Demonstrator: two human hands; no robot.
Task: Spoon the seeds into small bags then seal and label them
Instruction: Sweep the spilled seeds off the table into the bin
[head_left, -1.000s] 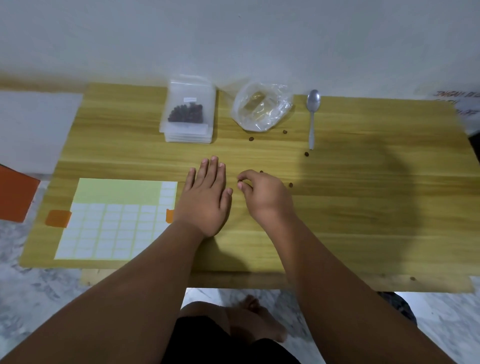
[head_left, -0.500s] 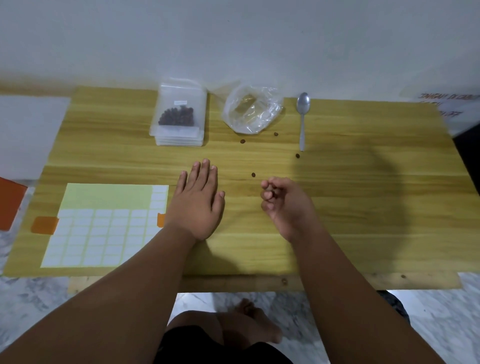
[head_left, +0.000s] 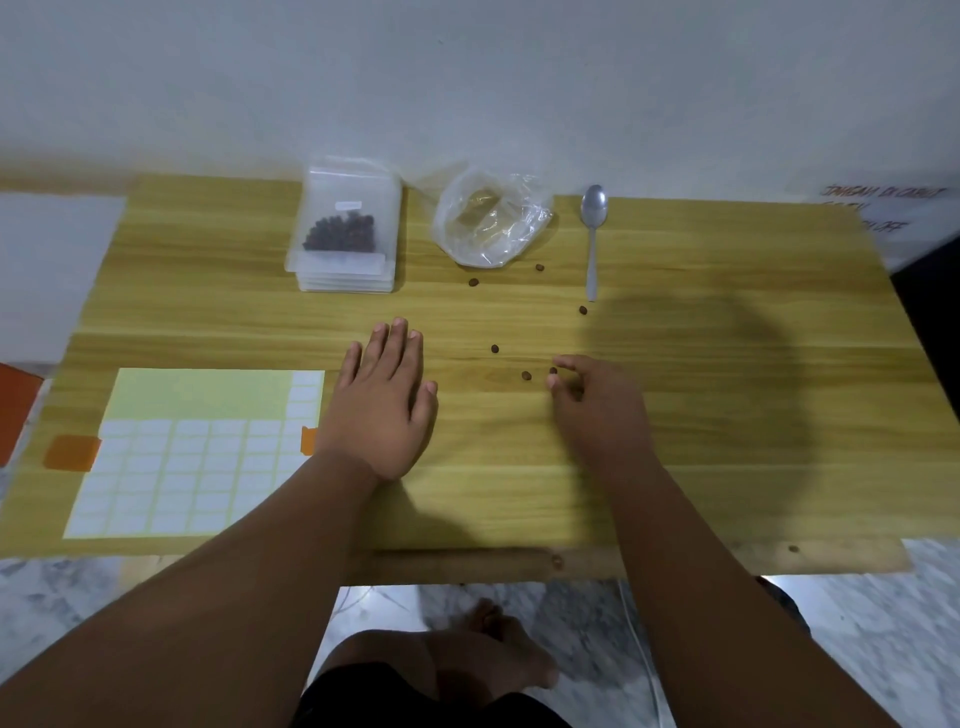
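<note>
Left hand (head_left: 384, 410) lies flat on the bench (head_left: 727, 415) while right hand (head_left: 597, 410), nearer, pinches a loose seed (head_left: 553, 370), other seeds (head_left: 494, 348) toward eleven o'clock.

Wooden table (head_left: 727, 415), marble floor (head_left: 883, 623)

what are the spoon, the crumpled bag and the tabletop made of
The spoon looks metal, likely steel: dull silver sheen. The crumpled bag is thin clear plastic: see-through, glinting creases. The tabletop is wood or wood-look laminate: pale straight grain, smooth matte face.
</note>
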